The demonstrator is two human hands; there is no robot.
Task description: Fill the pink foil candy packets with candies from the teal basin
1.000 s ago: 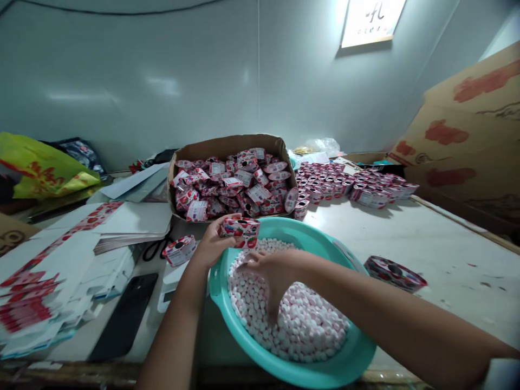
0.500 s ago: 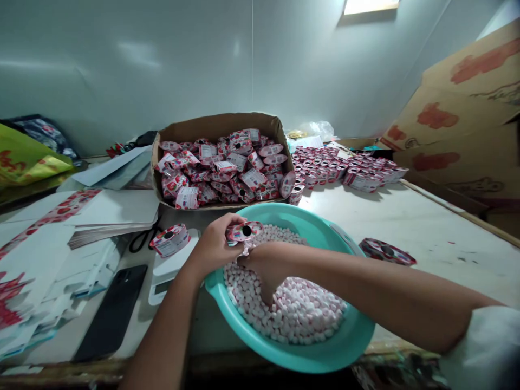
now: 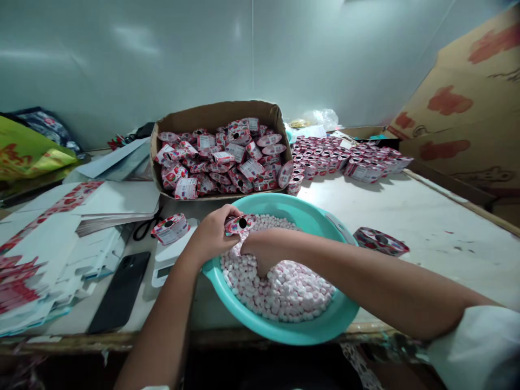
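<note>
My left hand [image 3: 211,234] is closed round a small red-and-pink printed carton [image 3: 232,225] with a round black hole in its top. The carton is held over the far left part of a turquoise basin [image 3: 280,333]. Small white-and-pink candies [image 3: 298,295] lie heaped in the basin. My right hand [image 3: 266,250] reaches in from the right, low among the candies and just below the carton. Its fingers are hidden, so what they hold cannot be seen. Left of the basin, a similar carton [image 3: 169,229] rests on a white scale [image 3: 162,268].
A cardboard box [image 3: 181,119] full of printed cartons stands behind the basin. Rows of cartons [image 3: 325,157] line the back right. One carton [image 3: 381,240] lies right of the basin. Scissors [image 3: 144,226], a black phone [image 3: 121,292] and flat white cartons [image 3: 52,238] are on the left.
The whole view has tilted down slightly, so the table and basin appear higher. My left hand still grips the carton, and my right hand stays among the candies close to it.
</note>
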